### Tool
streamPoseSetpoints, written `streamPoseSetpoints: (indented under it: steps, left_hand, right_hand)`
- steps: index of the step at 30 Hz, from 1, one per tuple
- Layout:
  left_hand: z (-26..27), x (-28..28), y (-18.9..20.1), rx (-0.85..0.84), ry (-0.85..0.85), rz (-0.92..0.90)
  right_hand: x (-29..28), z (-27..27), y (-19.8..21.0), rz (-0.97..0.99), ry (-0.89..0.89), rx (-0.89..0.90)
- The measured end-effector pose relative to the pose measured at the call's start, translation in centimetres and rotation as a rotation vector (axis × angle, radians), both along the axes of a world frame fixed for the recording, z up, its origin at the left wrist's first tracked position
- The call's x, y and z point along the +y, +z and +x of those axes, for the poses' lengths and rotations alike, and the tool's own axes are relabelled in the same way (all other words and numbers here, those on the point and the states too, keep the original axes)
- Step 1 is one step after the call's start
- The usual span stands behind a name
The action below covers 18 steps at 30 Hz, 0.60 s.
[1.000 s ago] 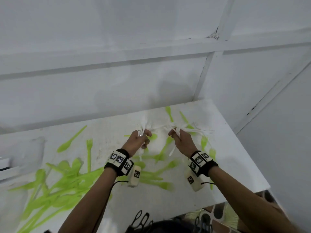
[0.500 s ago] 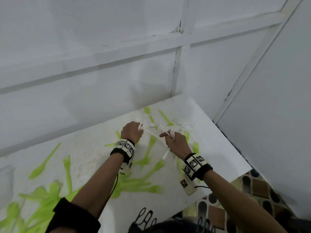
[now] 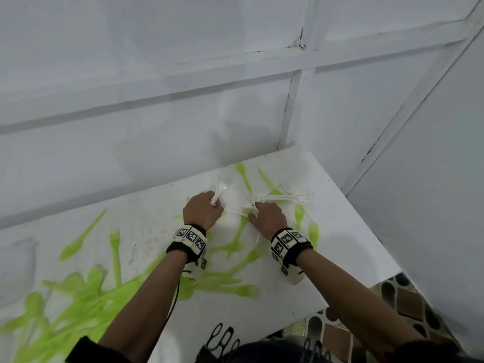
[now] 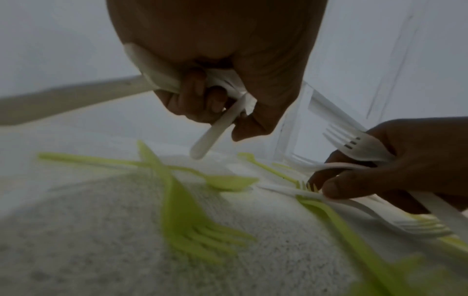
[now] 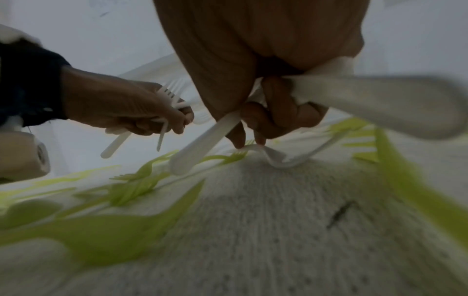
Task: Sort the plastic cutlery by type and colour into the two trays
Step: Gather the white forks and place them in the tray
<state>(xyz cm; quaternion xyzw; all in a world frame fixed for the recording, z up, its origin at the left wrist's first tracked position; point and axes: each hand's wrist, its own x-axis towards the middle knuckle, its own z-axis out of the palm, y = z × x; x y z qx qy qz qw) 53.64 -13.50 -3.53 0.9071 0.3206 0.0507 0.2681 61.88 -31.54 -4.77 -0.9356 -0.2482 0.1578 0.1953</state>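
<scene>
Table [image 3: 340, 258]: hands [image 3: 201, 210] lower, cutlery-filled.

Soft even light in the head view, wrist views dim and grainy, edges blurred and stretched

Both forearms reach forward from the near edge, each wrist wearing a banded camera. The left hand [image 3: 203, 212] is fisted, knuckles up. The right hand [image 3: 268, 217] is curled too, its fingertips [image 5: 259, 141] pointing down.
</scene>
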Motion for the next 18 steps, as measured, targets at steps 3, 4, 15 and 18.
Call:
streamPoseSetpoints:
  steps: [3,4,15,18]
  left_hand:
    - [-1.4,-0.1,0.8,-0.061,0.012,-0.029]
    - [-1.7,0.0,1.1,-0.087,0.009,-0.067]
    - [-3.4,-0.3,2.6,-0.179,-0.093,-0.243]
    - [-3.5,-0.1,2.9,-0.213,-0.049,-0.405]
  right_hand:
    - [0.3,-0.5,0.1,-0.043,0.040,-0.034]
    - [0.3,-0.8,0.1,-0.068,0.062,-0.050]
    - [-0.8,-3.0,2.1,0.035,-0.009,-0.060]
    - [-1.4,-3.4,2.3,0.272,-0.108,0.048]
